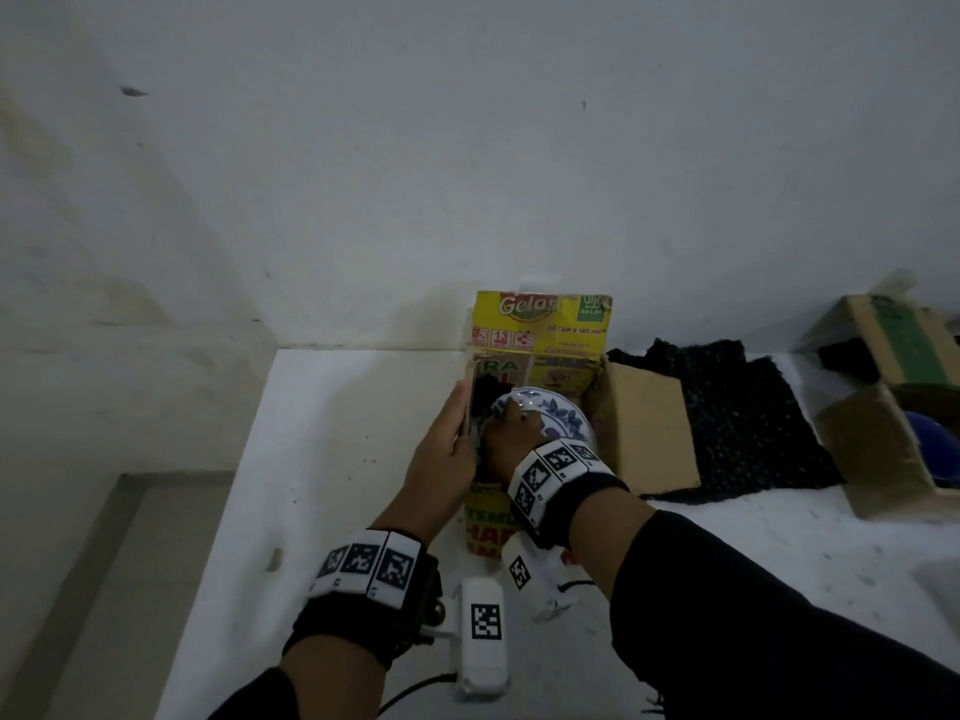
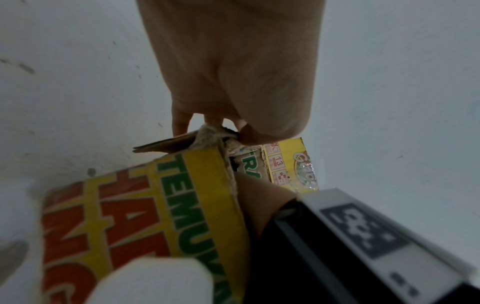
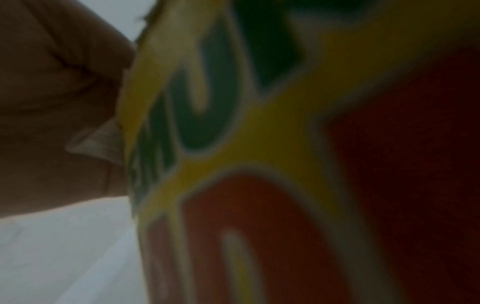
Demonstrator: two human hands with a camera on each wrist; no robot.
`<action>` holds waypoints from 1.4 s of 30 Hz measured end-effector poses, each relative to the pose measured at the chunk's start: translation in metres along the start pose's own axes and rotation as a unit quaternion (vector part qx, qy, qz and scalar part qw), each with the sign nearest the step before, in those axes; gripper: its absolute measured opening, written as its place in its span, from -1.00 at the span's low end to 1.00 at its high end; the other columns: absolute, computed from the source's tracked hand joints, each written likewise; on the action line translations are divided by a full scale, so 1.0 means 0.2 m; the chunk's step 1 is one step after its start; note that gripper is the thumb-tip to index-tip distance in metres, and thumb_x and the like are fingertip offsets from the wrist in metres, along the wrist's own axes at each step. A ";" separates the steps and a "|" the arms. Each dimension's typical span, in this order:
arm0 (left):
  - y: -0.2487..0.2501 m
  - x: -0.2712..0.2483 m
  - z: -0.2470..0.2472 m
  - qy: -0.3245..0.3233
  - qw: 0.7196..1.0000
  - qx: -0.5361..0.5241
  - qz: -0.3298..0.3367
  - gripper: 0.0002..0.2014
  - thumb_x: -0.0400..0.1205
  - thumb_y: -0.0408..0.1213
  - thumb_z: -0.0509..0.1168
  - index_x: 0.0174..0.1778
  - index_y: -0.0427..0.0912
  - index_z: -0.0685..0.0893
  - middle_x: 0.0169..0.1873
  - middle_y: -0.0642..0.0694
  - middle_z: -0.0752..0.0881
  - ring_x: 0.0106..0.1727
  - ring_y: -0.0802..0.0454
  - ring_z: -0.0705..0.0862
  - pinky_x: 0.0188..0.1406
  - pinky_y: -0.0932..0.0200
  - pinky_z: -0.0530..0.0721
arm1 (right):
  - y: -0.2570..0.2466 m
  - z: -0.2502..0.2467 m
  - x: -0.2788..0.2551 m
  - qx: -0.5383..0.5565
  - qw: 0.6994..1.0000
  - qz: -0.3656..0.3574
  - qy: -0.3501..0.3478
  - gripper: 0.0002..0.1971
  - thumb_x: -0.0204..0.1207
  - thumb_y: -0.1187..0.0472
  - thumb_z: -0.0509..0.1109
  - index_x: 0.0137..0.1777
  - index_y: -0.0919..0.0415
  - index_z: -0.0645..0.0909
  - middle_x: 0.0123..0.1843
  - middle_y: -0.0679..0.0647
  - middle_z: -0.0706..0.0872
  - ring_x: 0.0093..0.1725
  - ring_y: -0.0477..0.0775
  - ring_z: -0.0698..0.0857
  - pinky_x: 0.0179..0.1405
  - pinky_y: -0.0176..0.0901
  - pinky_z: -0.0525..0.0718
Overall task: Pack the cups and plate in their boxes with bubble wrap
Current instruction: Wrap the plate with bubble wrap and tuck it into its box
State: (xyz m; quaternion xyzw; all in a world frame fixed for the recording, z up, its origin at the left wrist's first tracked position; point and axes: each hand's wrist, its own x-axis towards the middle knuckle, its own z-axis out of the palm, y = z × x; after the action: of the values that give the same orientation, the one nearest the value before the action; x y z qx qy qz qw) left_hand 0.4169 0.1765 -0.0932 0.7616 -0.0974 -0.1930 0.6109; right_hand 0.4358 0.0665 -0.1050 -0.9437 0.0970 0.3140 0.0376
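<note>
Two hands: both work at the open yellow printed cardboard box (image 1: 540, 350) standing on the white table (image 1: 332, 433).
Left hand (image 1: 447, 449): holds the box's left flap (image 1: 470, 402) outward, fingers flat along its outside; in the left wrist view the thumb and fingers pinch the frayed flap edge (image 2: 207, 135).
Right hand (image 1: 511, 433): reaches into the box mouth and rests on the round white plate with blue floral pattern (image 1: 550, 415); whether its fingers curl round the rim I cannot tell, since the hand's back covers them.
Plate position: tilted in the box opening, near edge under the right hand, far edge higher and toward the right flap (image 1: 644, 428).
Key relation: the plate lies just ahead of the right hand, which is the nearer hand; the left flap stays clear of its way down.
Bubble wrap: none can be made out on the plate.
Nearby: dark knitted cloth (image 1: 737, 423) and another brown cardboard box (image 1: 883, 402) to the right.
</note>
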 end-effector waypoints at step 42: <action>0.05 -0.03 0.01 0.025 0.996 0.078 -0.018 -0.43 0.70 -0.45 -0.01 0.62 0.04 0.13 0.61 0.01 0.21 0.61 0.04 0.21 0.57 0.07 0.28 | 0.15 -0.04 -0.26 0.119 0.974 -0.187 -0.045 -0.46 0.69 -0.11 0.01 0.48 0.24 0.42 0.45 0.24 0.51 0.42 0.17 0.49 0.40 -0.09 0.40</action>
State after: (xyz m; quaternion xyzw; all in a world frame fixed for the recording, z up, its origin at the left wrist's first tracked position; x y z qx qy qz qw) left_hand 0.4123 0.1745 -0.0825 0.8131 -0.0833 -0.1764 0.5484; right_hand 0.3936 0.0438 -0.0688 -0.9189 -0.0458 0.3294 0.2121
